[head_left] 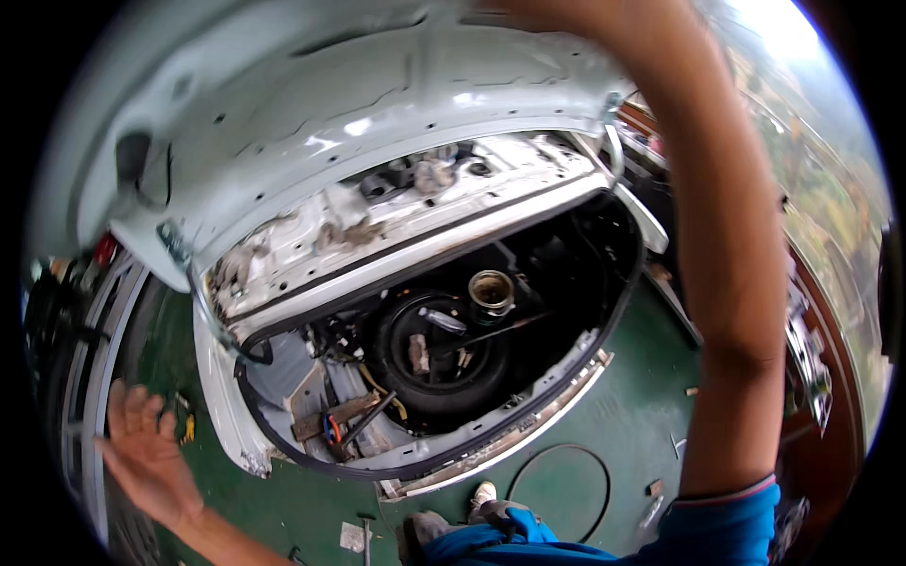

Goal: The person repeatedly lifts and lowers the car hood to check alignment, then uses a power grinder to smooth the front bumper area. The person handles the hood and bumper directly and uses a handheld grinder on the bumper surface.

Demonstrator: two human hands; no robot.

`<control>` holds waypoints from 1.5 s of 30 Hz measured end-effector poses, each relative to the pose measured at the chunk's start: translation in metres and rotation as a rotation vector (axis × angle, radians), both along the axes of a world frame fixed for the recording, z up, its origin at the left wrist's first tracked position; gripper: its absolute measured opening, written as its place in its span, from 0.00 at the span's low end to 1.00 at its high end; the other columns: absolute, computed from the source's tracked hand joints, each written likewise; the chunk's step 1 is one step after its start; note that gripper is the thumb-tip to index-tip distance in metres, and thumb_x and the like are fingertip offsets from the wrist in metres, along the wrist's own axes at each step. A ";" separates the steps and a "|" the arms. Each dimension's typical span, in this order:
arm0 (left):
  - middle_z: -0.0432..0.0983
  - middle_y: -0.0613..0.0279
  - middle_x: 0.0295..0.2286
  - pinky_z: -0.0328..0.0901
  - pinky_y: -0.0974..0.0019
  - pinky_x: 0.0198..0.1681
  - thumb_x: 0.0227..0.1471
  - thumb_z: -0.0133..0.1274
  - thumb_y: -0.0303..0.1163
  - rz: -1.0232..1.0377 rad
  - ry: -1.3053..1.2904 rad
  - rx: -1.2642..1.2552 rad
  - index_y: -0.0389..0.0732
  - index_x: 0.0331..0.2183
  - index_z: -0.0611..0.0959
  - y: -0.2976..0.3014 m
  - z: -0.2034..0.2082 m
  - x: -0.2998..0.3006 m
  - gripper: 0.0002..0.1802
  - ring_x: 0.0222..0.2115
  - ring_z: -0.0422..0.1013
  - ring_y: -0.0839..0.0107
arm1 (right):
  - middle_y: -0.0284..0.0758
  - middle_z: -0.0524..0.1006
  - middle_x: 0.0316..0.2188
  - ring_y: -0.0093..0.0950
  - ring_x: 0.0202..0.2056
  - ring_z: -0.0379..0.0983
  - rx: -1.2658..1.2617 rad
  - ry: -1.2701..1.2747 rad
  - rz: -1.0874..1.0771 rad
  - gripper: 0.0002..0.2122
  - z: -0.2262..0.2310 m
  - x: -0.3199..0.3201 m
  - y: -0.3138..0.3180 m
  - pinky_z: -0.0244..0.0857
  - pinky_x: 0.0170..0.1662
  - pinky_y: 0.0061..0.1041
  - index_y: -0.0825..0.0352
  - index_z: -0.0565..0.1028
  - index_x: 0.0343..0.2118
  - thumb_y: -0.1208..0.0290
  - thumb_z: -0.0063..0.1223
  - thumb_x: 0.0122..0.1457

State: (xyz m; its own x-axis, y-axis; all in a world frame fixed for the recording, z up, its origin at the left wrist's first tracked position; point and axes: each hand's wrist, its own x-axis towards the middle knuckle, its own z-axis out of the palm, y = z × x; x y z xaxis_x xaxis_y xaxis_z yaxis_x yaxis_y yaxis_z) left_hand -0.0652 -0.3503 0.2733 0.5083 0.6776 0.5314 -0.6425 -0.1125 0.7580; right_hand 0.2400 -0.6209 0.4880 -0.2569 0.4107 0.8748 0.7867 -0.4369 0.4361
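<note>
A car's raised pale boot lid (pixel 377 90) spans the top of the view. My right arm (pixel 717 283) reaches up to it from the lower right; the blurred right hand (pixel 566 14) is at the upper edge, its fingers out of sight, so its contact with the lid cannot be told. Out to the left, my left hand (pixel 149 457) is open above the floor, fingers apart, holding nothing. Between my arms lies the open boot, edged by a dark rubber seal (pixel 528 410). Inside it are a spare wheel (pixel 382 363) and an open round can (pixel 491 294).
A hammer-like tool (pixel 344 415) and a red-and-blue handled tool (pixel 332 429) lie at the boot's left. On the green floor (pixel 632 415) are a thin looped hose (pixel 604 472) and small scraps. Metal rails (pixel 104 340) stand left; a cluttered ledge (pixel 807 368) runs along the right.
</note>
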 end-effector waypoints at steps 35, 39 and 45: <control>0.81 0.62 0.30 0.72 0.68 0.37 0.56 0.59 0.38 -0.423 1.046 -0.394 0.35 0.38 0.82 -0.095 -0.453 -0.096 0.15 0.29 0.78 0.73 | 0.40 0.73 0.53 0.42 0.55 0.68 -0.261 1.176 -0.547 0.23 -0.300 -0.023 -0.141 0.64 0.55 0.37 0.66 0.74 0.51 0.51 0.46 0.64; 0.80 0.63 0.30 0.71 0.67 0.33 0.56 0.60 0.39 -0.265 1.064 -0.465 0.38 0.38 0.81 -0.107 -0.494 -0.118 0.14 0.28 0.77 0.74 | 0.39 0.72 0.56 0.41 0.56 0.67 -0.270 1.167 -0.608 0.24 -0.322 -0.034 -0.118 0.62 0.57 0.38 0.66 0.73 0.53 0.51 0.45 0.64; 0.81 0.60 0.30 0.72 0.67 0.27 0.55 0.60 0.39 -0.186 1.329 -0.798 0.38 0.36 0.82 -0.136 -0.585 -0.206 0.14 0.27 0.77 0.72 | 0.42 0.72 0.55 0.44 0.56 0.67 -0.197 1.053 -0.453 0.20 -0.388 -0.030 -0.117 0.61 0.58 0.39 0.68 0.72 0.52 0.59 0.49 0.63</control>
State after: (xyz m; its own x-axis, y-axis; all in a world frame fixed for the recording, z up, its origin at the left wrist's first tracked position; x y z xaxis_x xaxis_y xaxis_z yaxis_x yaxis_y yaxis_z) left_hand -0.2715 -0.4859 -0.3115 0.4096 0.4313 -0.8039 0.5533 0.5832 0.5948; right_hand 0.2101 -0.7381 0.1002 0.7643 0.4319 0.4789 0.5899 -0.7682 -0.2486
